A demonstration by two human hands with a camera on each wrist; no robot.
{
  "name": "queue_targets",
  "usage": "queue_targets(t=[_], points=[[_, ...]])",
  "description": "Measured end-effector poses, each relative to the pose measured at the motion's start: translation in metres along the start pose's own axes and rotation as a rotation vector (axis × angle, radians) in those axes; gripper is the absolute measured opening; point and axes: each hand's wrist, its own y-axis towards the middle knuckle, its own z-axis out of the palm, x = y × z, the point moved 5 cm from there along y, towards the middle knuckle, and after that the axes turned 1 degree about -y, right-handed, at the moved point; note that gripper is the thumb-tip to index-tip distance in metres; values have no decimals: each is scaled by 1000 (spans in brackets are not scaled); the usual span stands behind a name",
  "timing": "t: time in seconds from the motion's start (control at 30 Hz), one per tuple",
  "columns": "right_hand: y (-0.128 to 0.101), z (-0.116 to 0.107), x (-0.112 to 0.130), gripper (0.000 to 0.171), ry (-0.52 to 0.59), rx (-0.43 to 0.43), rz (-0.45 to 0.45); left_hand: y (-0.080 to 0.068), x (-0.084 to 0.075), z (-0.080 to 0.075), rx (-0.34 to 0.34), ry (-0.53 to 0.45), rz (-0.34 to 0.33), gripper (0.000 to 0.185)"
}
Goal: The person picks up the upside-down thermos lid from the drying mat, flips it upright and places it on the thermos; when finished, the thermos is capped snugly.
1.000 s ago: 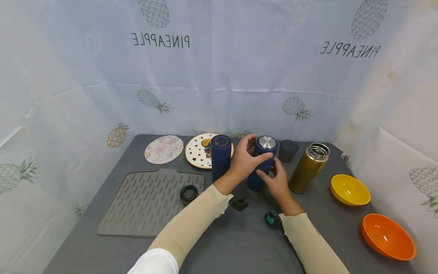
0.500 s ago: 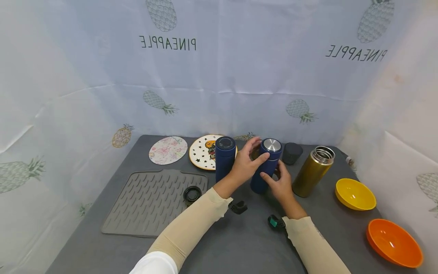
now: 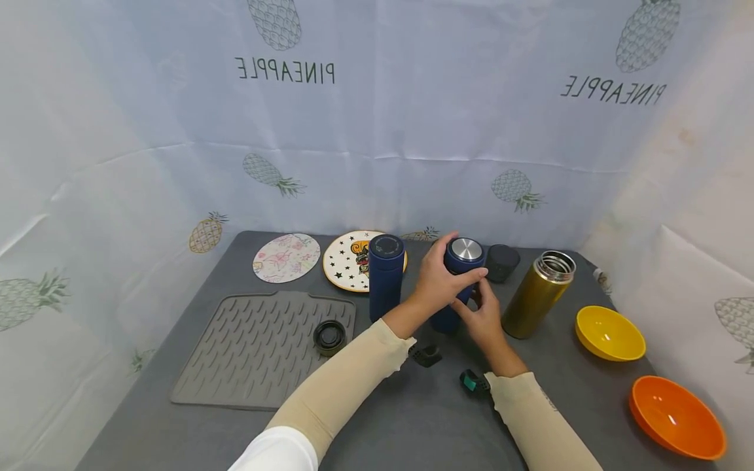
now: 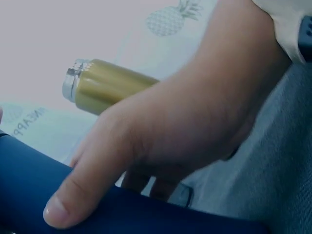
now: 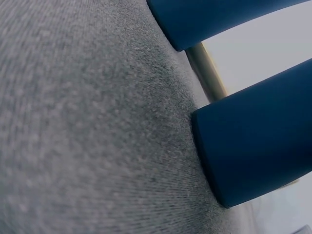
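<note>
Upright on the table stands a navy thermos [image 3: 446, 320] with a brushed-steel disc on its lid [image 3: 466, 248]. My left hand [image 3: 440, 281] grips it near the lid, fingers behind and thumb across the front. Lower down, my right hand [image 3: 486, 320] holds the body. In the left wrist view, the right hand's thumb lies along the blue side. A second navy thermos [image 3: 385, 281] with a dark top stands just left of my left hand. Both blue bases [image 5: 253, 141] rest on the table in the right wrist view, where no hand shows.
A gold bottle [image 3: 533, 301] without a lid and a dark cup [image 3: 502, 263] stand at right, near yellow [image 3: 609, 333] and orange bowls [image 3: 677, 418]. At left lie a grey drying mat [image 3: 247, 353] bearing a black round lid [image 3: 329, 337], and two plates [image 3: 285, 258] behind.
My left hand and wrist have swung right and forward around the top of the thermos, covering more of its front. The right hand keeps its hold on the body.
</note>
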Motion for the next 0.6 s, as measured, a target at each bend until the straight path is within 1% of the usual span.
queue_targets(t=[0.17, 0.27, 0.37, 0.43, 0.53, 0.6], points=[[0, 1, -1, 61, 26, 3, 15, -5, -1, -8, -50, -8, 88, 76], [1, 1, 0, 60, 45, -6, 27, -8, -1, -13, -77, -11, 121, 72], [2, 1, 0, 60, 62, -12, 36, -10, 2, -18, -98, -4, 120, 69], [2, 2, 0, 60, 71, -9, 41, -11, 3, -20, -94, -8, 107, 66], [3, 2, -1, 61, 84, -3, 46, -11, 5, -21, -59, -49, 92, 64], [2, 1, -2, 61, 84, -3, 48, -10, 5, -19, -27, -66, 84, 66]])
